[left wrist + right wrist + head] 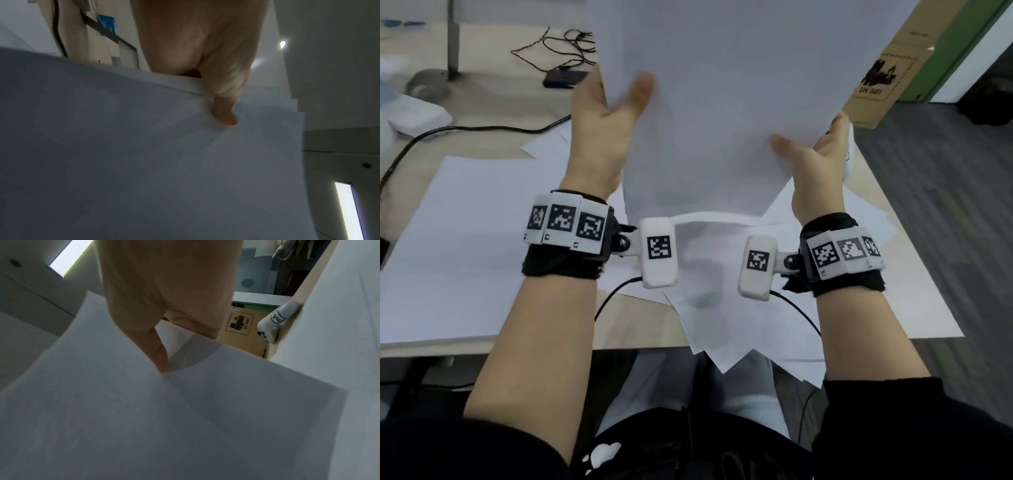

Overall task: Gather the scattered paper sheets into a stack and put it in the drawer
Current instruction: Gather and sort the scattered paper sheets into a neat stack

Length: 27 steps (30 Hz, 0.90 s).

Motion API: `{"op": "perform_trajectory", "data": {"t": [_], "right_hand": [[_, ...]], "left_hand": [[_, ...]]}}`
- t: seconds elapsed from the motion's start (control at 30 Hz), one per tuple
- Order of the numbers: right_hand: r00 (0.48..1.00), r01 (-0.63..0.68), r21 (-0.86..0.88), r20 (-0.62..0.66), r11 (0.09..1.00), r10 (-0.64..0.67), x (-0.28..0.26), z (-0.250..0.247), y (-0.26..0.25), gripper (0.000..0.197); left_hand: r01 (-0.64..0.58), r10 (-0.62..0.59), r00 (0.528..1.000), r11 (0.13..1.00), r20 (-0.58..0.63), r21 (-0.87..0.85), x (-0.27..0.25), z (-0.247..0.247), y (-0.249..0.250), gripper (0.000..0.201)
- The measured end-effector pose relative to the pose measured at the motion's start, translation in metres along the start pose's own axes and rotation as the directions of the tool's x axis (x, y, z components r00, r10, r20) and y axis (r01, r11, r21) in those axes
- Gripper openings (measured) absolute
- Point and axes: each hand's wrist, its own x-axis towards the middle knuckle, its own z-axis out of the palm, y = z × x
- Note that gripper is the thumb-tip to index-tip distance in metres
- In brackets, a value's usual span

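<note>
I hold a bundle of white paper sheets (722,96) upright above the desk, in the middle of the head view. My left hand (613,113) pinches its left edge, thumb on the near face, fingers hidden behind. My right hand (811,150) pinches the right edge the same way. In the left wrist view the thumb (226,113) presses into the sheets (144,154), whose edges are uneven. In the right wrist view the thumb (158,353) lies on the paper (164,426). More loose sheets (739,325) lie fanned on the desk below, overhanging its front edge. No drawer is in view.
A large white sheet (469,246) covers the left of the wooden desk (640,329). Black cables (558,44) and a dark device (565,78) lie at the back left. A cardboard box (883,68) with a UN 3481 label stands at the back right.
</note>
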Motion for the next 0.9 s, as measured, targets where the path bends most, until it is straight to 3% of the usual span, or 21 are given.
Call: {"op": "perform_trajectory", "data": {"t": [0.1, 0.23, 0.37, 0.63, 0.8, 0.9], "right_hand": [[0.997, -0.008, 0.020, 0.075, 1.000, 0.007, -0.008, -0.003, -0.004, 0.043], [0.963, -0.146, -0.070, 0.216, 0.987, 0.158, -0.016, -0.003, 0.001, 0.048], [0.962, -0.139, -0.155, 0.215, 0.978, 0.171, -0.018, 0.003, 0.001, 0.034], [0.964, -0.086, -0.187, 0.231, 0.979, 0.129, -0.021, 0.005, 0.003, 0.028], [0.979, -0.038, -0.105, 0.193, 0.994, 0.058, -0.018, 0.009, -0.003, 0.028], [0.978, -0.100, -0.136, 0.170, 0.986, 0.123, -0.019, 0.004, 0.008, 0.025]], "left_hand": [[-0.031, 0.032, 0.998, 0.999, -0.048, 0.024, -0.011, -0.002, 0.002, 0.013], [-0.048, 0.056, 0.986, 0.998, -0.155, 0.049, -0.021, -0.001, -0.008, 0.038], [0.001, 0.003, 0.998, 0.997, -0.058, 0.076, -0.016, 0.005, -0.008, 0.049], [0.033, -0.023, 0.996, 0.993, -0.088, 0.115, -0.022, -0.002, -0.021, 0.033], [-0.048, 0.057, 0.993, 0.995, -0.108, 0.085, -0.020, -0.004, -0.013, 0.024], [0.044, -0.029, 0.990, 0.993, -0.141, 0.107, -0.024, -0.005, -0.021, 0.017]]}}
